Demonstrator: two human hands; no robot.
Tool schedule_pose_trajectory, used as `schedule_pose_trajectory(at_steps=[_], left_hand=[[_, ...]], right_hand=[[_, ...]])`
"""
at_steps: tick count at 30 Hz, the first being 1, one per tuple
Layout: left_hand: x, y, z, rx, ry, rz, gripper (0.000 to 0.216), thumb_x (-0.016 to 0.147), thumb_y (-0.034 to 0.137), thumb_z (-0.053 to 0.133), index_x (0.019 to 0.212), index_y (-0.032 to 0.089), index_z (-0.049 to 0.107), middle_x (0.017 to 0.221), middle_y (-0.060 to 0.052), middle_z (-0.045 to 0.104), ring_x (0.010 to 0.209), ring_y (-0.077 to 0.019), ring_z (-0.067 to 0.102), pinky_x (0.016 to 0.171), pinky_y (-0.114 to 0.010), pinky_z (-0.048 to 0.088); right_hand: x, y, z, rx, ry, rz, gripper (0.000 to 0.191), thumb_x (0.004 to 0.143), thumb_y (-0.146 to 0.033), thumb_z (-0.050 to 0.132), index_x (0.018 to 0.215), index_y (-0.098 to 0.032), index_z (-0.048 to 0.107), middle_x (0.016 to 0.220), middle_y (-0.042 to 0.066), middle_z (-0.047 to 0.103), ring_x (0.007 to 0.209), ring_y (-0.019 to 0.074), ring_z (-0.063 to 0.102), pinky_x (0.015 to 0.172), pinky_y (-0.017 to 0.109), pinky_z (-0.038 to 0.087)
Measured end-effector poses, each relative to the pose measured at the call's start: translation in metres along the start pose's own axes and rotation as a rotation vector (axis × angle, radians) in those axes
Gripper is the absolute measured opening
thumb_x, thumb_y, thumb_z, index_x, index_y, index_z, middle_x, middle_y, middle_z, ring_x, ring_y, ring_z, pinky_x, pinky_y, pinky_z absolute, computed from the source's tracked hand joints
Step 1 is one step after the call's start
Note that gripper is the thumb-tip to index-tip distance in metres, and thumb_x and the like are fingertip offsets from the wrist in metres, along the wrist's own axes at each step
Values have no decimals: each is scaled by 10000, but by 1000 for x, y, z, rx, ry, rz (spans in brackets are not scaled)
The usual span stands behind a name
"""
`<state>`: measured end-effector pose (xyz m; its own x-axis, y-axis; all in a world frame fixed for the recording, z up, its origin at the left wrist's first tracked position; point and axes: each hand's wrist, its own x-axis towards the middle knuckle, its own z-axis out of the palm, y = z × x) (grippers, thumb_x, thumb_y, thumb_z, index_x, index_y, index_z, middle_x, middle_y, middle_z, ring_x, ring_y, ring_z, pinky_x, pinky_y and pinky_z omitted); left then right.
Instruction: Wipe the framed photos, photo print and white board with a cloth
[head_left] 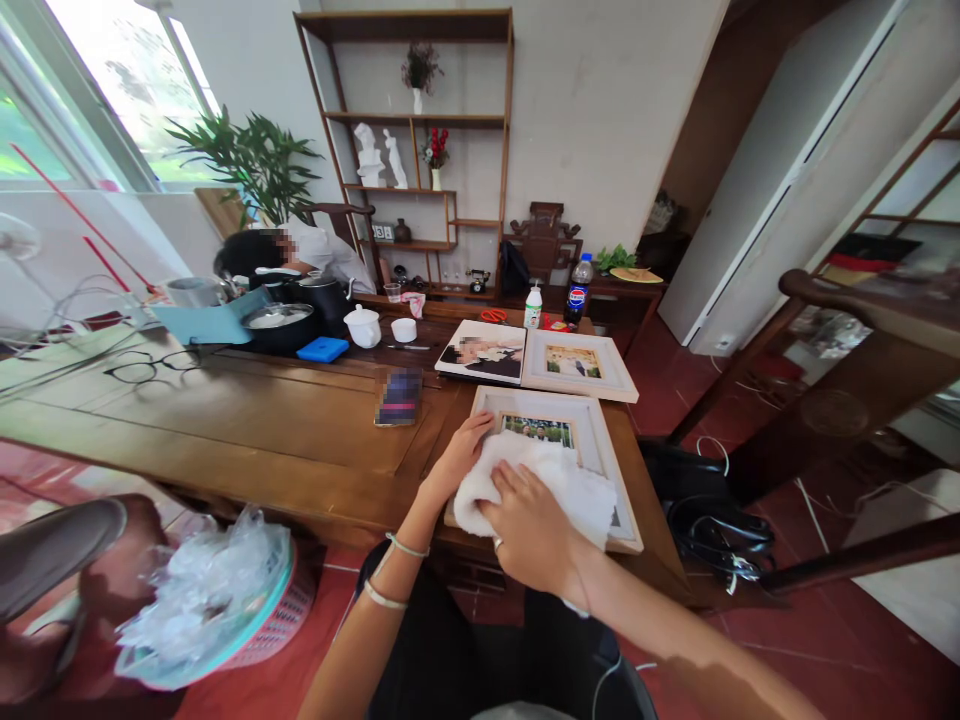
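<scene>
A white-bordered picture frame [607, 440] lies on the wooden table in front of me, with a small photo [536, 430] visible in its upper part. My right hand [529, 525] presses a white cloth [589, 495] onto the frame, fingers bent into the fabric. The cloth covers much of the lower half. At the frame's left side, my left hand [461, 455] grips the edge, fingertips on the border. Just beyond lie a second framed photo [577, 362] and a photo panel [480, 350], side by side.
A phone-like object [400, 396] lies left of the frame. Farther back stand a cola bottle [578, 288], a white bottle [533, 308], red scissors [493, 316] and a lidded white bowl [363, 326]. Glasses [150, 367] rest at left. A basket of plastic bags [255, 635] stands on the floor.
</scene>
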<state>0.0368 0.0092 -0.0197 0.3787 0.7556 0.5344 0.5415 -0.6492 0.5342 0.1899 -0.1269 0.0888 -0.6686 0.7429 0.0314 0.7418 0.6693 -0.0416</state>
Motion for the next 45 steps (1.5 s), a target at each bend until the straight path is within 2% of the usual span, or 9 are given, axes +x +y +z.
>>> schedule_pose_trajectory(at_steps=[6, 17, 20, 23, 26, 29, 33, 37, 45], left_hand=[[-1, 4, -6, -12, -28, 9, 482, 787, -30, 369, 1194, 122, 578, 1291, -147, 555, 1290, -223, 433, 1077, -472, 363], [-4, 5, -9, 13, -77, 55, 562, 757, -56, 355, 1258, 125, 534, 1345, -138, 509, 1332, -230, 373, 1099, -485, 331], [-3, 6, -10, 21, -78, 59, 596, 731, -73, 355, 1260, 133, 535, 1339, -135, 516, 1330, -232, 376, 1098, -490, 333], [-2, 5, -8, 30, -76, 56, 599, 716, -80, 352, 1245, 121, 549, 1325, -143, 529, 1321, -238, 391, 1089, -487, 348], [-2, 4, -6, 16, -46, 56, 608, 711, -75, 358, 1254, 127, 542, 1327, -140, 528, 1316, -237, 398, 1086, -483, 353], [-2, 4, -5, 1, -25, 66, 616, 706, -67, 370, 1261, 142, 538, 1322, -131, 534, 1305, -234, 414, 1083, -479, 356], [-2, 5, -4, -10, -4, 72, 559, 711, -49, 378, 1199, 128, 584, 1301, -138, 545, 1285, -243, 436, 1079, -476, 358], [-3, 4, -2, -20, -5, 56, 557, 719, -47, 366, 1216, 104, 568, 1318, -164, 521, 1293, -253, 423, 1081, -491, 346], [-5, 1, -2, -5, -29, 33, 616, 712, -65, 374, 1275, 133, 523, 1347, -144, 504, 1310, -233, 406, 1090, -475, 344]], right_hand=[[-9, 4, 12, 65, -19, 105, 395, 764, -180, 500, 1124, -110, 646, 1420, 213, 384, 1342, 310, 298, 1088, 472, 230], [-103, 77, 2, -7, 76, 330, 475, 640, -30, 426, 1005, -195, 681, 1398, 88, 455, 1304, 265, 379, 1082, 462, 270], [-90, 108, -1, -2, 135, 451, 453, 739, -87, 414, 1145, -163, 599, 1249, 153, 571, 1112, 302, 554, 914, 440, 431], [-51, 135, -7, -35, 233, 552, 458, 788, -131, 433, 1240, -80, 493, 1087, 198, 624, 976, 314, 606, 801, 406, 468], [2, 144, -13, -131, 348, 359, 515, 704, -15, 438, 1208, -85, 512, 1246, 209, 544, 1246, 302, 421, 982, 431, 352], [53, 134, -13, -177, 276, 92, 597, 624, 46, 447, 1188, -121, 550, 1294, 170, 534, 1382, 245, 192, 1101, 478, 122], [90, 116, 0, -149, 150, -35, 578, 659, 30, 456, 1175, -195, 587, 1231, 93, 602, 1340, 202, 304, 1096, 425, 161], [79, 120, 9, -153, 123, 16, 546, 686, 37, 435, 1149, -190, 613, 1191, 104, 624, 1280, 202, 398, 1075, 404, 211], [-1, 166, -2, -215, 76, 223, 560, 660, 88, 417, 1112, -157, 639, 1124, 145, 650, 1277, 259, 410, 1070, 486, 202]])
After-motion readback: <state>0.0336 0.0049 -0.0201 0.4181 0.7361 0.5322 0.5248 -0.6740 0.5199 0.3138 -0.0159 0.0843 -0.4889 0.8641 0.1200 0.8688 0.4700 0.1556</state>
